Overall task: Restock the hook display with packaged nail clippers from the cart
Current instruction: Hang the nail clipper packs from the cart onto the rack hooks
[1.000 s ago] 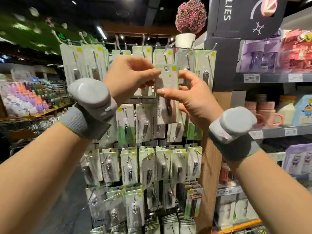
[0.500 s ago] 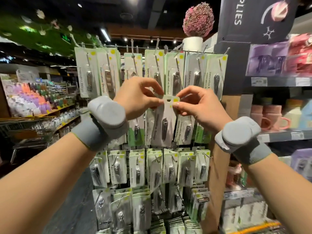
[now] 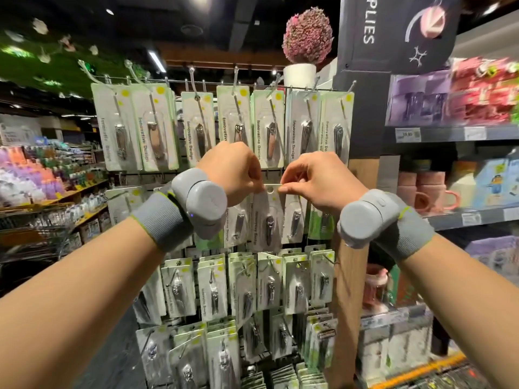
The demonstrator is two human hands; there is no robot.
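Plastic pack (image 3: 268,217) pinched at its top corners by left hand (image 3: 234,171) and right hand (image 3: 320,181) (hook unseen); misaligned hole risks dropping it.

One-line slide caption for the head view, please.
Both hands, left and right, pinch the top corners of a white carded nail clipper pack before the wire hook display.

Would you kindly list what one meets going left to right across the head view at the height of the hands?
Cart → left hand → held clipper pack → right hand → pink mugs
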